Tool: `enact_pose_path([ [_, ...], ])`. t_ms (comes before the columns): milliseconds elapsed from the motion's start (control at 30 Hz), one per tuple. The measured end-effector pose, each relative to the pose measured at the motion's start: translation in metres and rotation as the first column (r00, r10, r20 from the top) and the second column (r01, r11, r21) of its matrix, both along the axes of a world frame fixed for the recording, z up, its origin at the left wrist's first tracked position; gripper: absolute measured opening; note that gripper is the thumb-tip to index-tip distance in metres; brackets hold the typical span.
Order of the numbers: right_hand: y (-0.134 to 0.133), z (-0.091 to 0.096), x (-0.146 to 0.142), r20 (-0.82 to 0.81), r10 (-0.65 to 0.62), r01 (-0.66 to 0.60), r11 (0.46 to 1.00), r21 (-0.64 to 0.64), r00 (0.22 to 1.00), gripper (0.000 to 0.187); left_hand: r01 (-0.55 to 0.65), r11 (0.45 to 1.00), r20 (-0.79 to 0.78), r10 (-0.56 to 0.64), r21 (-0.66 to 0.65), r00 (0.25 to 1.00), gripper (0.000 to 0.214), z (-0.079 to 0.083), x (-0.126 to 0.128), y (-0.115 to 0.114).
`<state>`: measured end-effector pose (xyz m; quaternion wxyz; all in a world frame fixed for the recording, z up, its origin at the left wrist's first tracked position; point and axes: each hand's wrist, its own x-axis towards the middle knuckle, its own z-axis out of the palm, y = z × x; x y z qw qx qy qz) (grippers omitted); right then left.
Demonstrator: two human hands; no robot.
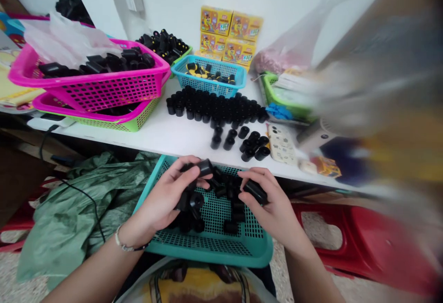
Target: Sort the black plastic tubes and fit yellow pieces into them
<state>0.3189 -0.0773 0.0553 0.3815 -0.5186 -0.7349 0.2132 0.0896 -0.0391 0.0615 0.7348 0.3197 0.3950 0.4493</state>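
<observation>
A teal mesh basket (214,243) rests on my lap and holds several small black plastic cylinders (230,226). My left hand (169,197) is closed round a few black cylinders, with one (205,167) pinched at the fingertips and others in the palm. My right hand (272,206) is closed on a single black cylinder (255,190) over the basket's right side. Both hands hover just above the basket, close to each other.
The white table (180,134) ahead carries rows of upright black cylinders (214,104), pink baskets (104,84) of black parts, a blue basket (211,79), yellow boxes (230,33) and a phone (282,144). A green bag (69,201) lies at left; a red stool (363,243) stands at right. The right edge is blurred.
</observation>
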Motion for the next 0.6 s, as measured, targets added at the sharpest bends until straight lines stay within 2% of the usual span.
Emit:
enact_pose_path([
  [67,0.007,-0.007,-0.002,0.015,-0.012,0.012,1.0,-0.019,1.0,0.032,-0.033,0.999,-0.014,0.033,-0.024,0.999,0.033,0.0,-0.009,-0.001],
  [133,0.018,-0.015,-0.007,0.106,-0.019,0.017,1.0,0.019,0.994,0.036,-0.068,0.996,-0.011,0.068,-0.056,0.998,0.034,0.0,-0.016,-0.002],
  [200,0.034,-0.024,-0.013,0.261,-0.03,-0.005,0.991,0.133,0.965,0.037,-0.095,0.992,0.003,0.096,-0.086,0.995,0.034,0.002,-0.02,-0.005],
  [267,0.053,-0.033,-0.018,0.4,-0.052,-0.061,0.962,0.264,0.915,0.034,-0.098,0.989,0.031,0.102,-0.107,0.994,0.034,0.003,-0.021,-0.007],
  [333,0.072,-0.04,-0.02,0.488,-0.062,-0.126,0.931,0.344,0.871,0.029,-0.081,0.991,0.069,0.089,-0.105,0.994,0.035,0.004,-0.021,-0.009],
  [467,0.092,-0.047,-0.022,0.553,-0.078,-0.163,0.913,0.373,0.83,0.029,-0.052,0.996,0.115,0.06,-0.071,0.992,0.035,0.003,-0.022,-0.012],
  [600,0.088,-0.046,-0.025,0.583,-0.052,-0.176,0.929,0.326,0.811,0.046,-0.057,0.996,0.102,0.063,-0.063,0.993,0.034,0.003,-0.024,-0.011],
])
